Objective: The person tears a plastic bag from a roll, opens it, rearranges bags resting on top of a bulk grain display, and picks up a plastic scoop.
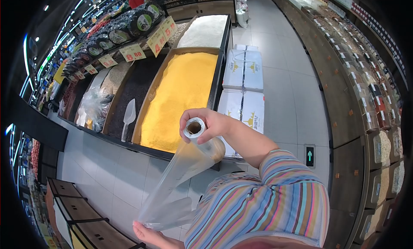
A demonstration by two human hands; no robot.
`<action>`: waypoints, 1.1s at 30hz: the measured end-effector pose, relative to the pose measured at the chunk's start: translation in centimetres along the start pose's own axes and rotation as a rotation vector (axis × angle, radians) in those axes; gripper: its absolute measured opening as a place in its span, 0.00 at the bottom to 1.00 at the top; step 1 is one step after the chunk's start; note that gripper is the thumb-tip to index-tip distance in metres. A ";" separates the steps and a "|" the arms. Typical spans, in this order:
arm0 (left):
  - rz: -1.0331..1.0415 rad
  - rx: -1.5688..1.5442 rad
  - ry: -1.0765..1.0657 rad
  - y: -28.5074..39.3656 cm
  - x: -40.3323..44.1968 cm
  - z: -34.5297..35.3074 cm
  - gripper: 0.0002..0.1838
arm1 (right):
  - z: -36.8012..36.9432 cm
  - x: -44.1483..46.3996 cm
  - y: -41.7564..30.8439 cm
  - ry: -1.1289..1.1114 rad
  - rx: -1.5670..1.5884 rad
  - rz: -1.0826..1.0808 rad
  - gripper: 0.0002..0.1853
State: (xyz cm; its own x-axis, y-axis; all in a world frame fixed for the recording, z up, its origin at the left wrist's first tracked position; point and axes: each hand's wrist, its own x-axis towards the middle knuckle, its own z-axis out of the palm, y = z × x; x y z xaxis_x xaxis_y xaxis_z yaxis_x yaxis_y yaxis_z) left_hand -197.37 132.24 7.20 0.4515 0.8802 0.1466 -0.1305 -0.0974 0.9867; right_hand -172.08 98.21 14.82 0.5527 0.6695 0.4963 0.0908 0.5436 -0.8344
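My right hand (206, 122) is wrapped around a roll of clear plastic bags (211, 149), its cardboard core end facing up. A long strip of film (170, 188) runs from the roll down to the lower left. There my left hand (148, 235) pinches the loose end of the film, which is stretched between both hands. Right behind the roll lies a bin of fine yellow grain (183, 85). Beside it is a bin of dark grain (140, 83) with a clear scoop (129, 113) resting in it.
White cartons (243, 70) are stacked on the floor right of the bins. Price signs (133, 52) stand along a rack of dark round packages (116, 36). Bulk-food shelves (340, 77) line the aisle's right side. A wooden display stand (86, 210) is at lower left.
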 end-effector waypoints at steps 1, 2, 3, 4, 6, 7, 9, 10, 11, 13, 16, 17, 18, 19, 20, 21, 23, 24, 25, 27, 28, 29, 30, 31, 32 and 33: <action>-0.006 0.009 -0.011 -0.4 0.2 -0.1 0.13 | 0.0 0.1 0.0 -0.001 0.011 0.002 0.26; -0.013 0.021 -0.022 -0.7 0.3 -0.3 0.13 | 0.1 0.1 0.1 -0.002 0.025 0.005 0.26; -0.019 0.018 -0.023 -1.0 0.4 -0.2 0.13 | 0.1 0.1 0.2 -0.005 0.021 0.008 0.26; -0.026 0.015 -0.023 -1.3 0.4 -0.1 0.13 | 0.0 0.2 0.2 -0.008 0.017 0.010 0.26; -0.036 0.019 -0.038 -2.0 0.6 -0.2 0.13 | 0.0 0.3 0.2 -0.012 0.018 0.015 0.27; -0.040 0.028 -0.051 -2.4 0.7 -0.7 0.14 | 0.0 0.3 0.2 -0.014 0.024 0.018 0.27; -0.036 0.047 0.001 -2.9 1.0 -0.9 0.14 | -0.1 0.2 0.1 -0.020 0.043 0.024 0.26; -0.028 0.057 0.067 -3.0 1.1 -0.8 0.13 | -0.2 0.2 0.1 -0.026 0.057 0.027 0.25; -0.019 0.064 0.133 -3.2 1.3 -0.7 0.13 | -0.3 0.2 0.0 -0.032 0.070 0.029 0.25; -0.159 0.044 0.173 -5.9 2.8 -4.4 0.16 | -0.6 0.1 0.1 -0.039 0.081 0.022 0.24; -0.190 0.043 0.222 -7.7 3.2 -9.9 0.20 | -0.7 0.3 0.3 -0.040 0.105 0.004 0.25; -0.179 0.049 0.242 -8.2 2.7 -11.1 0.21 | -0.6 0.3 0.3 -0.041 0.114 0.007 0.26; -0.181 0.046 0.269 -8.1 2.3 -11.8 0.21 | -0.5 0.3 0.3 -0.042 0.112 0.009 0.26; -0.183 0.043 0.297 -8.0 1.8 -12.6 0.21 | -0.3 0.3 0.4 -0.045 0.112 0.012 0.26; -0.184 0.040 0.325 -7.8 1.5 -13.2 0.21 | -0.1 0.4 0.5 -0.048 0.112 0.014 0.26; -0.175 0.056 0.345 -7.9 1.4 -13.4 0.21 | 0.0 0.5 0.5 -0.050 0.109 0.017 0.26; -0.157 0.083 0.377 -8.0 1.4 -13.5 0.21 | 0.1 0.7 0.6 -0.050 0.097 0.018 0.26; -0.151 0.101 0.378 -8.1 1.5 -13.5 0.21 | 0.1 0.6 0.6 -0.054 0.093 0.026 0.26; -0.144 0.119 0.379 -8.2 1.6 -13.4 0.21 | 0.0 0.6 0.6 -0.058 0.090 0.032 0.26; -0.150 0.127 0.365 -8.5 2.1 -13.4 0.21 | -0.2 0.6 0.5 -0.066 0.028 0.037 0.26; -0.164 0.117 0.349 -8.9 2.3 -13.4 0.21 | -0.4 0.6 0.4 -0.069 -0.030 0.037 0.27; -0.179 0.106 0.332 -9.1 2.5 -13.4 0.21 | -0.5 0.5 0.2 -0.071 -0.090 0.037 0.27; -0.182 0.113 0.346 -9.1 2.7 -13.3 0.21 | -0.3 0.5 -0.3 -0.038 -0.240 -0.072 0.28; -0.186 0.119 0.358 -9.1 2.8 -13.1 0.21 | 0.4 0.8 -1.4 -0.003 -0.392 -0.180 0.29; -0.193 0.121 0.369 -9.4 2.8 -12.8 0.21 | 1.1 1.2 -2.8 0.030 -0.548 -0.288 0.30; -0.182 0.127 0.348 -9.9 3.1 -12.9 0.21 | 2.0 1.6 -4.5 -0.006 -0.617 -0.402 0.29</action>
State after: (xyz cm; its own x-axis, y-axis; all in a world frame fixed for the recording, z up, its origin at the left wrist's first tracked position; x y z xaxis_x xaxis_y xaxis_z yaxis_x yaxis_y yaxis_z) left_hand -206.09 141.98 -3.00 0.1292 0.9907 -0.0422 0.0438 0.0368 0.9984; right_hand -173.29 97.88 19.85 0.3744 0.4822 0.7920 0.7360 0.3650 -0.5701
